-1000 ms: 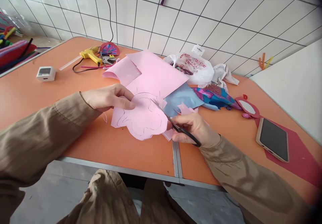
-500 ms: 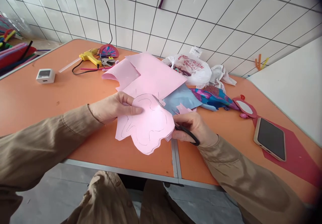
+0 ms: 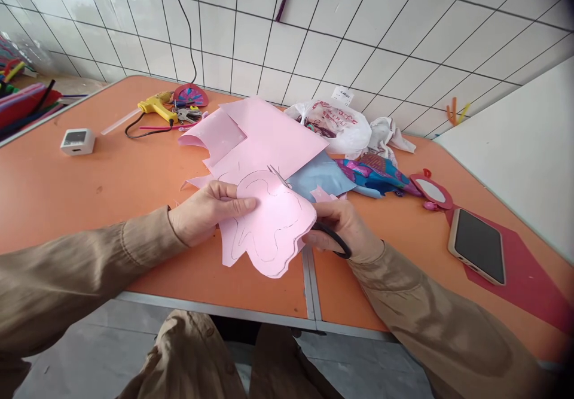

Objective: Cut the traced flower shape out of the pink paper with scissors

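Note:
My left hand (image 3: 210, 209) pinches the left side of a pink paper sheet (image 3: 273, 225) between thumb and fingers. Pencil curves run over this sheet, and its lower right edge is cut in a wavy outline with more than one layer showing. My right hand (image 3: 341, 228) is closed on a pair of scissors (image 3: 332, 237) with black handles. The blade tips show above the paper's upper edge; the rest of the blades is hidden behind it. Larger pink sheets (image 3: 273, 139) lie on the table just beyond, beside a light blue sheet (image 3: 320, 174).
On the orange table (image 3: 134, 189) are a yellow glue gun (image 3: 156, 106), keys (image 3: 187, 115), a white box-shaped device (image 3: 78, 141), a plastic bag (image 3: 345, 130), colourful foil (image 3: 379, 171), a small mirror (image 3: 431, 189) and a phone (image 3: 478, 245) on red paper (image 3: 524, 279). A tiled wall stands behind.
The pink paper has turned and shifted slightly right in my left hand. The scissor tips now show above its upper edge. My right hand stays closed on the scissors.

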`<control>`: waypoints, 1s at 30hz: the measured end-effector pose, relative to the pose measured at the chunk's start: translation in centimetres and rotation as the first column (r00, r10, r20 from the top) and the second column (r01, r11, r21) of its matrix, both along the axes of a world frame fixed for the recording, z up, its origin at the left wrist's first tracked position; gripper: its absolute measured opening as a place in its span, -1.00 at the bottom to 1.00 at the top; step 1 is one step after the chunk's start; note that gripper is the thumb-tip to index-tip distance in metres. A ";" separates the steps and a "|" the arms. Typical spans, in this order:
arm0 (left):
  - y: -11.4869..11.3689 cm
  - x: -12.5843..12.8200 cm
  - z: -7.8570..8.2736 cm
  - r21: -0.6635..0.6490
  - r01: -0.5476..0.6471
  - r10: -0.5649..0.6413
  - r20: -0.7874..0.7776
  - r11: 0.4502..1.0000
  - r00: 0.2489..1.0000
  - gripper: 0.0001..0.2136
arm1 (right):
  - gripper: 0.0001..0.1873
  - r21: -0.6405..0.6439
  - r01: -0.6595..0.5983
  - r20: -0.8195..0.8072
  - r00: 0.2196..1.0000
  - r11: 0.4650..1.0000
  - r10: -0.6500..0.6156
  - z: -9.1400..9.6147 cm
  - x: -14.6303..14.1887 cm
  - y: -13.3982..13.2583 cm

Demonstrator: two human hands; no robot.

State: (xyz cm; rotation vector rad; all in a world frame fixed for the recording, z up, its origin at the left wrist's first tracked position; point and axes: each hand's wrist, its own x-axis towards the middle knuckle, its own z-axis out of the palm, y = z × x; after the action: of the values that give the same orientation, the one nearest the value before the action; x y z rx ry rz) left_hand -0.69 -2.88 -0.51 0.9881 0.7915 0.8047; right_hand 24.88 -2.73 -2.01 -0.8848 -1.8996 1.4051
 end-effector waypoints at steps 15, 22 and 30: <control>-1.3 1.3 -0.7 -0.011 -0.035 0.036 0.104 0.999 0.994 -0.69 | -0.48 -0.025 0.012 -0.051 0.999 1.000 -0.013 0.9 -1.1 -0.3; -1.4 1.5 -1.0 0.015 -0.048 0.046 0.106 0.999 0.993 -0.71 | -0.51 -0.027 0.015 -0.024 1.000 1.000 -0.016 0.1 -0.6 -0.2; -1.4 1.5 -1.0 0.038 -0.062 0.059 0.078 0.997 0.995 -0.69 | -0.60 -0.004 -0.001 -0.028 1.000 1.000 0.001 -0.2 -0.5 0.0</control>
State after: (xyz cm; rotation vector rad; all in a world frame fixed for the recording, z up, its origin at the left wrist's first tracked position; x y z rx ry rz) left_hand 0.82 -4.32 -1.48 0.9670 0.7443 0.9086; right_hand 24.37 -2.75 -2.19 -0.8622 -1.8772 1.4157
